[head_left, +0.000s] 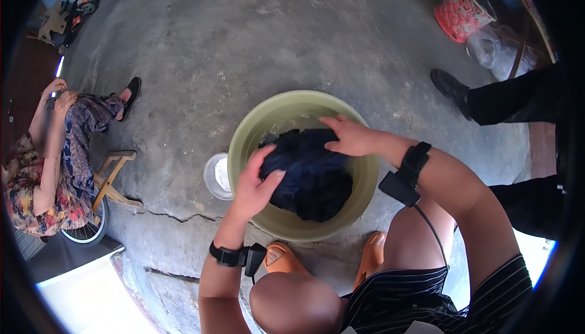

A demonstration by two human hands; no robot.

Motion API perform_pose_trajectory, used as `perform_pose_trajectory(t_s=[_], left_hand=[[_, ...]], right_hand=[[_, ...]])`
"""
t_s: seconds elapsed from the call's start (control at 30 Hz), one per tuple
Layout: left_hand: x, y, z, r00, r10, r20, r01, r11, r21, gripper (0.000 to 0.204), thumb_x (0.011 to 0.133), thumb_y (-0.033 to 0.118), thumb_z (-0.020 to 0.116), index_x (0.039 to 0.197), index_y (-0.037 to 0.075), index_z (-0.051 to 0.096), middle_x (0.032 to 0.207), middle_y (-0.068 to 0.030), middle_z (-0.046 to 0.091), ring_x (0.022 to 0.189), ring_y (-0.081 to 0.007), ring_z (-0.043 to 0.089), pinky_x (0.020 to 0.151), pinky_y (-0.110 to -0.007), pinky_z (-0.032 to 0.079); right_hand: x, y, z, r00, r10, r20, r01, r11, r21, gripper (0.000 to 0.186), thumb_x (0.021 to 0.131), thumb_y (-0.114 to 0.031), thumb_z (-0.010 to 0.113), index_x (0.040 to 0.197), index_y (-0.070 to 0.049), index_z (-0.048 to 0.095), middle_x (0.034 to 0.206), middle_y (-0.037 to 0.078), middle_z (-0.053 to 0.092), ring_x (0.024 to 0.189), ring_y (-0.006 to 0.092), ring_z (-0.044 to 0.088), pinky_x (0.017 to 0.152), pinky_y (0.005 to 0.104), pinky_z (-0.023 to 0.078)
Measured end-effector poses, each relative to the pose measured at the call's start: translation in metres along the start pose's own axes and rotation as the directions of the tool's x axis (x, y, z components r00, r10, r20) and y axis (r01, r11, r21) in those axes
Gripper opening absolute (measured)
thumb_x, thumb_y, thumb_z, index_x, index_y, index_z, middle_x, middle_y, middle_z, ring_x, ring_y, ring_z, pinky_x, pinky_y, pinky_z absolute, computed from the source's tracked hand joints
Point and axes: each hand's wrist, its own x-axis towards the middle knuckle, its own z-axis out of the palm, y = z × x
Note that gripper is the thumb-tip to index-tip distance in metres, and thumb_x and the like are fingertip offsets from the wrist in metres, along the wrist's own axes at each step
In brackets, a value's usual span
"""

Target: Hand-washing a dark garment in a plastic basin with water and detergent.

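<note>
The dark cloth (314,175) is so deep in colour, blue going to black, that its folds are difficult to separate, and I cannot tell if it is one piece or several. The middle of it is a little blurred, and it hides much of the bottom of the green basin (286,107). The other fingertips of the left hand (251,180) are partly lost against the cloth. This hand is at the left edge of the cloth, with its thumb held well apart from the fingers and pointing over the fabric. The right hand (356,138) is at the far right edge; its fingers stretch beyond the cloth toward the far side of the basin, while its thumb lies at the cloth's border. Both hands are loosely spread, and neither is closed around a fold; how firmly they touch, I cannot tell. The cloth lies inside the basin, below and between the hands. The basin stands on a grey, cracked concrete floor (244,35), and a small bowl (210,178) with something white is just beside it on the left. Farther left, a seated person (64,145) is cut by the dark rim of the view, near a wooden stool (113,178). At upper right stands a red bucket (461,14).
</note>
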Motion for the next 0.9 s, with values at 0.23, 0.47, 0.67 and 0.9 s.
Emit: perform_pose_trajectory(t_s=[0.23,0.47,0.67,0.9], left_hand=[[-0.015,-0.051,-0.030,0.992,-0.074,-0.105,0.098,0.964,0.247,0.028,0.086,0.008,0.054,0.113,0.002,0.053,0.116,-0.0135,0.052,0.092,-0.0180,0.058,0.075,-0.028,0.049],[-0.059,-0.151,-0.140,0.785,-0.238,-0.573,0.426,0.878,0.220,0.028,0.082,0.007,0.057,0.110,0.004,0.056,0.090,-0.0142,0.061,0.078,-0.0237,0.061,0.067,-0.033,0.050],[-0.037,-0.169,-0.107,0.905,-0.072,-0.420,0.377,0.591,0.713,0.030,0.076,0.015,0.060,0.104,0.006,0.059,0.092,-0.0174,0.059,0.085,-0.0338,0.058,0.073,-0.040,0.047],[-0.044,-0.174,-0.123,0.788,-0.309,-0.533,0.557,0.727,0.402,0.020,0.079,0.013,0.059,0.095,0.003,0.063,0.086,-0.0127,0.063,0.069,-0.0219,0.061,0.059,-0.032,0.050]], right_hand=[[0.021,-0.032,0.068,0.966,-0.247,-0.080,0.239,0.966,-0.098,0.083,0.068,-0.031,0.069,0.137,-0.015,0.027,0.142,0.022,0.018,0.128,0.0437,0.022,0.102,0.0464,0.028],[0.066,0.004,0.093,0.922,-0.248,-0.297,0.134,0.925,-0.355,0.064,0.071,-0.020,0.067,0.129,-0.015,0.041,0.135,0.015,0.035,0.114,0.0374,0.044,0.088,0.0460,0.042],[0.046,-0.006,0.057,0.976,0.087,-0.202,0.110,0.599,0.793,0.048,0.090,-0.037,0.048,0.120,0.000,0.047,0.111,0.013,0.057,0.098,0.0227,0.057,0.083,0.0355,0.046],[0.029,0.018,0.061,0.977,0.212,0.014,-0.025,0.047,0.999,0.057,0.089,-0.046,0.045,0.124,-0.001,0.043,0.117,0.011,0.054,0.104,0.0210,0.054,0.091,0.0356,0.042]])
